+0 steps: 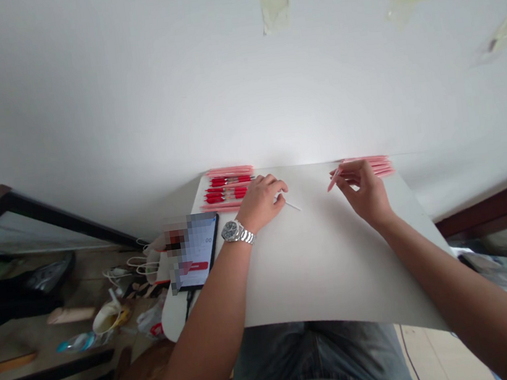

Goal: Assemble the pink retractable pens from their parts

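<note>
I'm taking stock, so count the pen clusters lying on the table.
2: a red-and-pink cluster far left, partly hidden by the left hand; a pink cluster far right, partly hidden by the right hand.

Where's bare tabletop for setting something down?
Widest: tabletop between the forearms, toward the near edge. Smaller: between left hand and right hand, from the white stick to the wall. Crowded: far-left corner, red pens, pink pens; left edge, tablet; far-right corner, pink pens.
</note>
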{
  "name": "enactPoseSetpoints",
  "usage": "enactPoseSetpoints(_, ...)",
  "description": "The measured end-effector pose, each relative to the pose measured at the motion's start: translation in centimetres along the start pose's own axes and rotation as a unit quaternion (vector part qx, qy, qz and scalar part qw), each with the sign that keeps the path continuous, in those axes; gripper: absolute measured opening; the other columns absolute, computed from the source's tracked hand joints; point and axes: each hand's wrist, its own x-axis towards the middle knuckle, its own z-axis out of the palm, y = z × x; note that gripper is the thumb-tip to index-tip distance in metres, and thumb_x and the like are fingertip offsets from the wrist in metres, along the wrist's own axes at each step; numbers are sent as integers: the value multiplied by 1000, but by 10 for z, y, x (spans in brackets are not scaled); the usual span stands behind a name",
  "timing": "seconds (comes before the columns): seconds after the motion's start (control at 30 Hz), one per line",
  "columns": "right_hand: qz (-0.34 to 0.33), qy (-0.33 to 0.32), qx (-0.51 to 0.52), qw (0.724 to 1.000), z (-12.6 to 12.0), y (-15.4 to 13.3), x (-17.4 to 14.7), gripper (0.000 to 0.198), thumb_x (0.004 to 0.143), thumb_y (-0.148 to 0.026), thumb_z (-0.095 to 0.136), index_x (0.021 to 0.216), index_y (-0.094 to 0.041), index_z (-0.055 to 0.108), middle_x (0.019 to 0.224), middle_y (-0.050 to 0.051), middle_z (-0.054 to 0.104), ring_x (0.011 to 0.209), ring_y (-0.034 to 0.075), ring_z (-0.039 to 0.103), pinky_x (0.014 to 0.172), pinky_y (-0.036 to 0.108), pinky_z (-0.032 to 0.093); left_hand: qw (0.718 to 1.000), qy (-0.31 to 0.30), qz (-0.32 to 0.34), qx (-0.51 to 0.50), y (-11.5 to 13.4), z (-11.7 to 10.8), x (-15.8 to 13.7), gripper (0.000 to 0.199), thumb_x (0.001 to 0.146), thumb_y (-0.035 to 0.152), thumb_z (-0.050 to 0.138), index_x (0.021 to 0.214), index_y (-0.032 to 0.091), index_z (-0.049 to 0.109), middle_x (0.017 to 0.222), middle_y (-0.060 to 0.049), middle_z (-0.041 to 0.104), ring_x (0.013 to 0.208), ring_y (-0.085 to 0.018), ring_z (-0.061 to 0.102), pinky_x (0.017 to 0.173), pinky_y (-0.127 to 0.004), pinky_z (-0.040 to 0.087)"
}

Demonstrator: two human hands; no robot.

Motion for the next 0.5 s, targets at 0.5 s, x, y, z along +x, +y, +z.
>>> enactPoseSetpoints(0.5, -19, -23, -53, 998, -1, -9, 2, 34, 97, -44, 62, 127, -28, 57, 107, 7, 75, 88, 22, 73, 81, 42, 61, 1000, -20, -6, 17, -6, 7, -2, 10, 91, 22, 63, 99, 23, 69, 110, -6, 64, 106, -26, 54, 97, -42, 45)
